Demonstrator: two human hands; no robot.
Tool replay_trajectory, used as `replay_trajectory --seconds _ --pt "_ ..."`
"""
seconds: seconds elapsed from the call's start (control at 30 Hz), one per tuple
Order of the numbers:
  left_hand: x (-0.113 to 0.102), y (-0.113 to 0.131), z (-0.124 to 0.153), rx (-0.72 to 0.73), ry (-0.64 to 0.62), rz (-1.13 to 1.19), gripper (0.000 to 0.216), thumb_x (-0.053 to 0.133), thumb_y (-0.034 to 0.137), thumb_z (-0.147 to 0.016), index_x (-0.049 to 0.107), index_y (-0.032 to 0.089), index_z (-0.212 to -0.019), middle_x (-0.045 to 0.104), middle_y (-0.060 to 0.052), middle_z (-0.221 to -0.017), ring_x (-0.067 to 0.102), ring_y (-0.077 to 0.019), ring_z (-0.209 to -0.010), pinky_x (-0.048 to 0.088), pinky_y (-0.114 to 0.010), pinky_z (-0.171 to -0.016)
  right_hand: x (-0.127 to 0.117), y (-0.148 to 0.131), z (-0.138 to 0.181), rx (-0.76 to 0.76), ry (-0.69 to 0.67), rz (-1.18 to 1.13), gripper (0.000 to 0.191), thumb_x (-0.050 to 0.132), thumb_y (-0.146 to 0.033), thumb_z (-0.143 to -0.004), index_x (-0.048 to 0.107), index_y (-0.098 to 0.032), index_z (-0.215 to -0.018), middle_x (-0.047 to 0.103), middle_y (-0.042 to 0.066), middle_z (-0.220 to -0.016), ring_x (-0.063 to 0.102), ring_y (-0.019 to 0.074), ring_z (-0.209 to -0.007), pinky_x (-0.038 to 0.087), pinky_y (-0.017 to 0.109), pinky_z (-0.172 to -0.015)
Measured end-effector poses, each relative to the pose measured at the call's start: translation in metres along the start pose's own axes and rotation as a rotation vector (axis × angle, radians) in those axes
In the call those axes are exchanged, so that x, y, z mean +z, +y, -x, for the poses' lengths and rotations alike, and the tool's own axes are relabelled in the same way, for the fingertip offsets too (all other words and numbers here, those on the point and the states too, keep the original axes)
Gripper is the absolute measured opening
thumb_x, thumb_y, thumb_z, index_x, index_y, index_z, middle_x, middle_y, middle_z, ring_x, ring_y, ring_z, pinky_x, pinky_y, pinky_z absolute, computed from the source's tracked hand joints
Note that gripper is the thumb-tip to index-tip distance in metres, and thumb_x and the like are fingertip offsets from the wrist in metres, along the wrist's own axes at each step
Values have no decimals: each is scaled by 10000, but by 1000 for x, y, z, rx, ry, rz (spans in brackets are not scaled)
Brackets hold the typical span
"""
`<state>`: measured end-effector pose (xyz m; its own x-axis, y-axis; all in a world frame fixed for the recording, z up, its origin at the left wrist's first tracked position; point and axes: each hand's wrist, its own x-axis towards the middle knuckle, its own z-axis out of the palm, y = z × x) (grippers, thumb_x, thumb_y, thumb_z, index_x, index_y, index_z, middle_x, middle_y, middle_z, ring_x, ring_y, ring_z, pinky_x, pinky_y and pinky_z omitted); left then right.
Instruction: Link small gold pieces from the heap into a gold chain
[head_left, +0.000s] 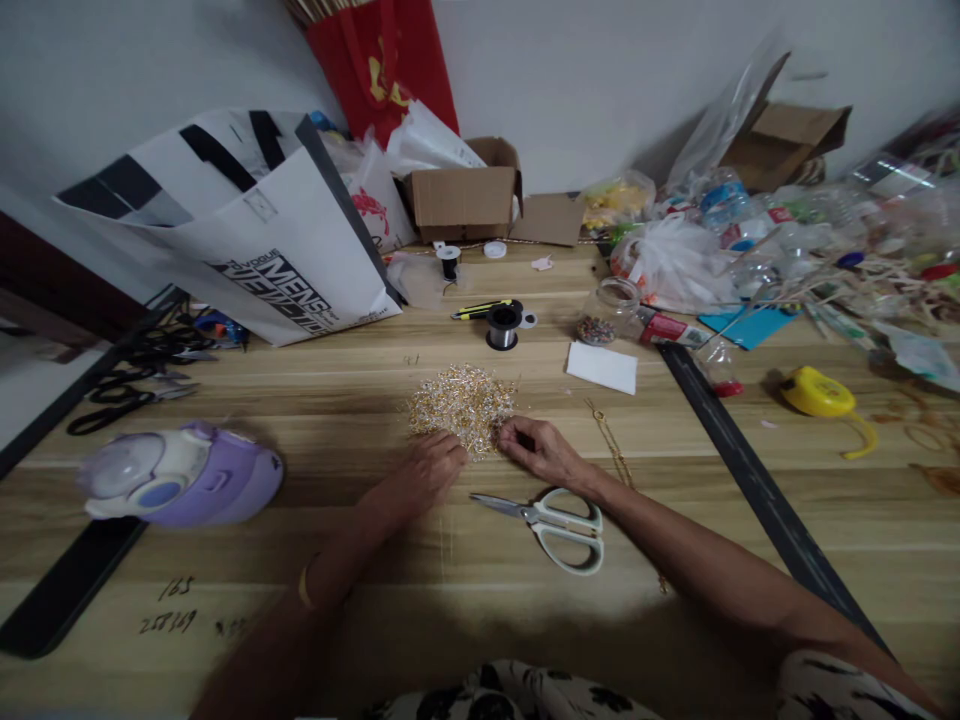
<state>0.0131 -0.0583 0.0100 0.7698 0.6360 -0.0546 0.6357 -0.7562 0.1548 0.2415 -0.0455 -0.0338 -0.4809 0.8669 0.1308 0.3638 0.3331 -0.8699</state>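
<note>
Bead heap (465,400): a loose, low mound of small glittering pieces, clear and gold-toned, rough in outline, which lay on the wood-grained counter (360,425) between the two hands; it served as reference for every place below.

Left hand (433,468): bare, at the heap's near left edge, fingers curled downward; whether they were clamped on a piece could not be told.

Right hand (544,450): bare, at the heap's near right edge, thumb and fingers bent toward each other; the tips were too small and dark to tell whether they met or gripped anything.

Scissors (531,514): metal blades, pale looped handles; lay on the near side of the heap, points leftward.

Chain (613,445): gold-coloured, slender, linked; lay to the right of the heap, partly under the right forearm.

Spool (502,328): dark round flanges, shiny silvery winding; stood just beyond the heap.

Folded white sheet (602,368): flat, rectangular, matte; lay beyond the heap, to its right.

Jar (616,297): transparent, rounded, with small multicoloured bits at its bottom; stood farther beyond the heap, past the sheet.
</note>
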Motion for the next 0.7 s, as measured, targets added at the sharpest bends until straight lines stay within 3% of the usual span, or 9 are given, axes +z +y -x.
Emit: replay_trajectory --seconds 0.4,0.7 --pt "-3 -15 3 -71 238 184 175 459 181 -891 572 161 -759 595 -32 -772 519 -150 -759 401 -276 -724 -1 -2 -1 22 -5 -8 153 510 -274 -854 541 -158 -760 512 -13 -663 418 99 -586 314 209 -548" --pt "4 2 -2 -19 97 49 179 473 218 -894 569 156 -756 587 -44 -801 498 -182 -810 390 -318 -764 0 0 0 7 -3 -14 161 505 -276 -860 535 -157 -756 506 -15 -656 412 97 -580 313 208 -544"
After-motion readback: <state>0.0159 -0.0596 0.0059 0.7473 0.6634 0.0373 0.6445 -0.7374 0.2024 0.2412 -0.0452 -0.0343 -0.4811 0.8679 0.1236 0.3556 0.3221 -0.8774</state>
